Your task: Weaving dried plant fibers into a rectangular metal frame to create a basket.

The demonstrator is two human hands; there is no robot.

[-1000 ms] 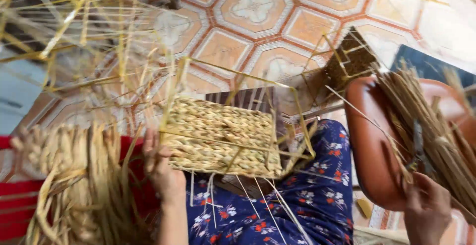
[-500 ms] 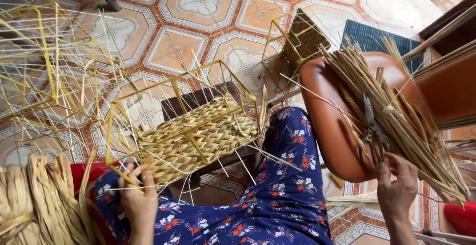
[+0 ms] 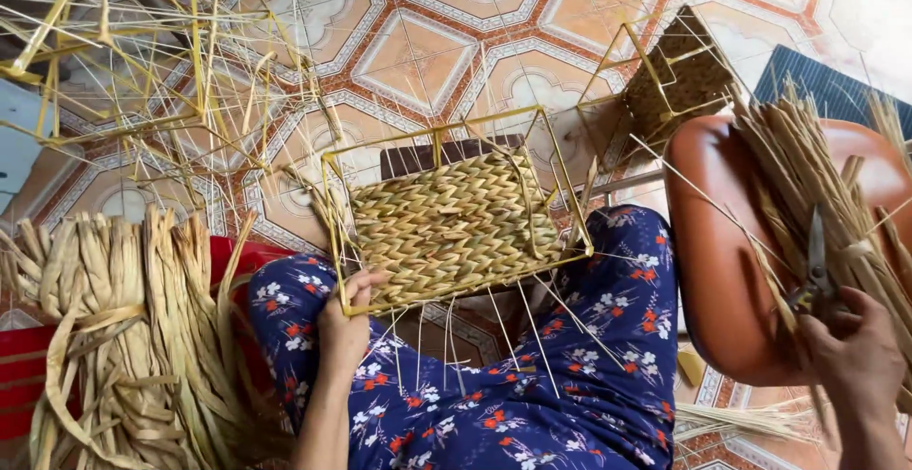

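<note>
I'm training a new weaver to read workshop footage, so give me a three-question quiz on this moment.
1. True or false: the left hand grips the corner of the half-woven basket.
2. What does the right hand reach for? A) scissors B) a hammer C) a cup
3. Fill in: the reed bundle lies on a brown ____.

Key: 1 true; 2 A; 3 stool.
</note>
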